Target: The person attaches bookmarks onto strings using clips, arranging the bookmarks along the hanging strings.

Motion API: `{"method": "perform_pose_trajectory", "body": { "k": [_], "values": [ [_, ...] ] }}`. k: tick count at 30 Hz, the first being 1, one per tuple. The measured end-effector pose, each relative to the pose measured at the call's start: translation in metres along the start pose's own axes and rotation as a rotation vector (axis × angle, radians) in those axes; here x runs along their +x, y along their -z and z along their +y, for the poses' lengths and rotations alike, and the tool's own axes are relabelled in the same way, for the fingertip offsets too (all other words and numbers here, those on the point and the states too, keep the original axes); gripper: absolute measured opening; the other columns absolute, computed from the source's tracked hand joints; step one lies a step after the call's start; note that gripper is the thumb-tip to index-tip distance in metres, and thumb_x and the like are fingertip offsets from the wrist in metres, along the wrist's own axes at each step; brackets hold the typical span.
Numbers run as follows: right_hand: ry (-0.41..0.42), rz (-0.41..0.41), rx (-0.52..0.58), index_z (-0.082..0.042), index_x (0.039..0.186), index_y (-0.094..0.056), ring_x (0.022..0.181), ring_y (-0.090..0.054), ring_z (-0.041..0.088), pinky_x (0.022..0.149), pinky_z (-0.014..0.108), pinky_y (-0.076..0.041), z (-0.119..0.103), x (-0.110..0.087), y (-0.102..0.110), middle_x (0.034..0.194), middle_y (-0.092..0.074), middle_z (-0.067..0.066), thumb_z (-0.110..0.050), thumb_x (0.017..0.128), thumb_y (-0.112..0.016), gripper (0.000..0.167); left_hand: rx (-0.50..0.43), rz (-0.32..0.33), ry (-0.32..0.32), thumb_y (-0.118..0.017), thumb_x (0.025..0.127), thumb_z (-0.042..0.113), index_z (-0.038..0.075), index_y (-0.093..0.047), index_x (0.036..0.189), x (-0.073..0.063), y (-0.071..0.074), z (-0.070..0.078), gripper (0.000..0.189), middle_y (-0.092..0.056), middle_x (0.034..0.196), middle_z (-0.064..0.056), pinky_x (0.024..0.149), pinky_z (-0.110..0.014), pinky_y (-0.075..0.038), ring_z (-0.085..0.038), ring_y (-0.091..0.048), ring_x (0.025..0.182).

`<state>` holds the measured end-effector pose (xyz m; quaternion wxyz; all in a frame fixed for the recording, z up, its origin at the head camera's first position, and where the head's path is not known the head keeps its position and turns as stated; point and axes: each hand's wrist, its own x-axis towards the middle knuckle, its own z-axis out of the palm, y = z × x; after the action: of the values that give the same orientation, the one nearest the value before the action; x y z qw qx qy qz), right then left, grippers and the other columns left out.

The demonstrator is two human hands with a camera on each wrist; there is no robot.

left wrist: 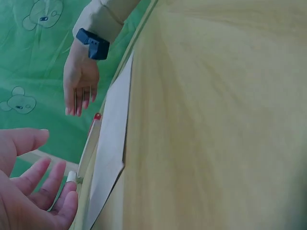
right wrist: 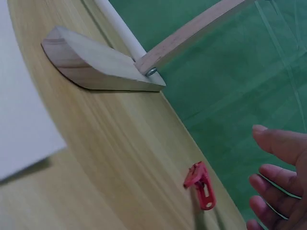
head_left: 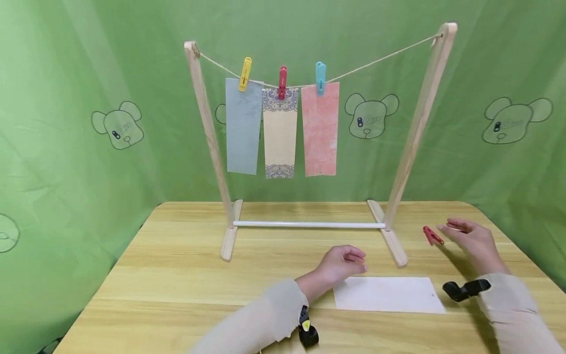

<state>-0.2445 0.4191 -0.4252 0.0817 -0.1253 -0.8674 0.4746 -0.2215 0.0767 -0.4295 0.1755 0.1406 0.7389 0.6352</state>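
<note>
My right hand [head_left: 476,244] hovers just right of a red clothespin [head_left: 433,236], its fingers loosely bent. In the right wrist view a gap shows between the fingers and that clothespin [right wrist: 201,187]. My left hand [head_left: 338,265] is over the upper left corner of a white paper strip [head_left: 389,295]; relaxed fingers hold nothing, and the left wrist view shows them apart from the strip [left wrist: 110,129]. On the string hang a blue-grey card [head_left: 243,128] under a yellow clothespin [head_left: 245,74], a cream patterned card [head_left: 280,135] under another red clothespin [head_left: 282,82], and a pink card [head_left: 320,130] under a light-blue clothespin [head_left: 320,78].
A wooden frame holds the string [head_left: 384,56] between a left post [head_left: 208,128] and a taller-looking right post [head_left: 417,128]. A white rod [head_left: 309,224] joins their feet near the back of the wooden table [head_left: 177,280]. Green curtain [head_left: 132,59] with bear drawings surrounds it.
</note>
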Motion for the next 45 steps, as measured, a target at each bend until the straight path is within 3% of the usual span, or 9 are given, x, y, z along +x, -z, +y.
{"method": "perform_pose_trajectory", "body": {
  "k": [4,7,10,12,14,20,26,36,45],
  "values": [
    [-0.052,0.002,0.007,0.007,0.136,-0.041,0.083,-0.043,-0.009,0.065,0.010,-0.039,0.012,-0.001,-0.006,0.081,-0.045,-0.037,-0.046,0.084,-0.067,0.079,0.038,0.013,0.030,-0.074,0.076,0.001,0.003,-0.067,0.100,-0.002,-0.007,-0.002,0.025,-0.064,0.085,0.002,0.067,-0.018,-0.048,-0.004,-0.055,0.074],
    [-0.089,-0.012,-0.024,0.008,0.139,-0.036,0.099,-0.048,0.012,0.081,0.015,-0.042,0.020,-0.003,-0.010,0.088,-0.050,-0.028,-0.047,0.084,-0.065,0.083,0.067,0.013,0.054,-0.076,0.075,0.001,0.006,-0.067,0.099,-0.002,-0.011,-0.004,0.025,-0.064,0.086,0.003,0.067,-0.018,-0.048,-0.004,-0.054,0.075],
    [-0.090,-0.022,-0.040,0.009,0.140,-0.032,0.119,-0.038,0.036,0.104,0.038,-0.036,0.024,-0.004,-0.015,0.112,-0.059,0.004,-0.048,0.086,-0.063,0.085,0.098,0.011,0.051,-0.077,0.074,0.002,0.007,-0.068,0.099,-0.002,-0.013,-0.005,0.027,-0.065,0.088,0.005,0.069,-0.017,-0.048,-0.003,-0.054,0.077],
    [-0.084,-0.026,-0.040,0.010,0.140,-0.031,0.124,-0.030,0.044,0.106,0.051,-0.029,0.024,-0.003,-0.018,0.131,-0.047,0.025,-0.048,0.086,-0.063,0.086,0.116,0.012,0.042,-0.077,0.074,0.002,0.008,-0.068,0.099,-0.002,-0.012,-0.006,0.027,-0.065,0.090,0.005,0.071,-0.017,-0.047,-0.003,-0.054,0.078],
    [-0.066,-0.029,-0.041,0.013,0.139,-0.030,0.125,-0.027,0.047,0.104,0.060,-0.024,0.023,-0.002,-0.021,0.140,-0.032,0.035,-0.047,0.087,-0.062,0.086,0.130,0.012,0.035,-0.077,0.073,0.002,0.009,-0.068,0.099,-0.003,-0.012,-0.005,0.028,-0.066,0.090,0.005,0.073,-0.017,-0.047,-0.004,-0.054,0.079],
    [-0.007,-0.004,-0.139,0.015,0.133,-0.038,0.117,-0.037,0.046,0.093,0.053,-0.037,0.021,-0.003,-0.025,0.133,-0.039,0.037,-0.042,0.087,-0.065,0.078,0.215,-0.014,0.038,-0.080,0.072,0.005,0.011,-0.068,0.099,-0.006,-0.013,-0.002,0.031,-0.065,0.091,0.008,0.077,-0.017,-0.046,-0.004,-0.055,0.082],
    [0.015,0.012,-0.228,0.013,0.125,-0.046,0.098,-0.047,0.037,0.069,0.029,-0.036,0.020,-0.005,-0.024,0.119,-0.049,0.036,-0.042,0.083,-0.069,0.073,0.446,-0.061,0.009,-0.085,0.067,0.014,0.015,-0.068,0.103,-0.009,-0.015,-0.002,0.040,-0.064,0.093,0.014,0.082,-0.015,-0.045,0.000,-0.054,0.085],
    [0.049,0.037,-0.317,0.009,0.104,-0.053,0.074,-0.047,0.024,0.059,0.026,-0.034,0.024,-0.009,-0.019,0.087,-0.057,0.017,-0.040,0.083,-0.070,0.057,0.838,-0.102,-0.055,-0.089,0.062,0.029,0.025,-0.068,0.106,-0.013,-0.018,0.002,0.049,-0.058,0.088,0.017,0.072,-0.013,-0.039,0.001,-0.048,0.080],
    [0.083,0.086,-0.320,0.009,0.102,-0.059,0.070,-0.048,0.018,0.056,0.024,-0.035,0.028,-0.009,-0.018,0.085,-0.062,0.017,-0.038,0.082,-0.071,0.052,0.843,-0.151,-0.011,-0.089,0.061,0.028,0.022,-0.065,0.088,-0.016,-0.014,0.006,0.037,-0.052,0.071,0.015,0.061,-0.012,-0.036,0.000,-0.046,0.065]
  ]
}}
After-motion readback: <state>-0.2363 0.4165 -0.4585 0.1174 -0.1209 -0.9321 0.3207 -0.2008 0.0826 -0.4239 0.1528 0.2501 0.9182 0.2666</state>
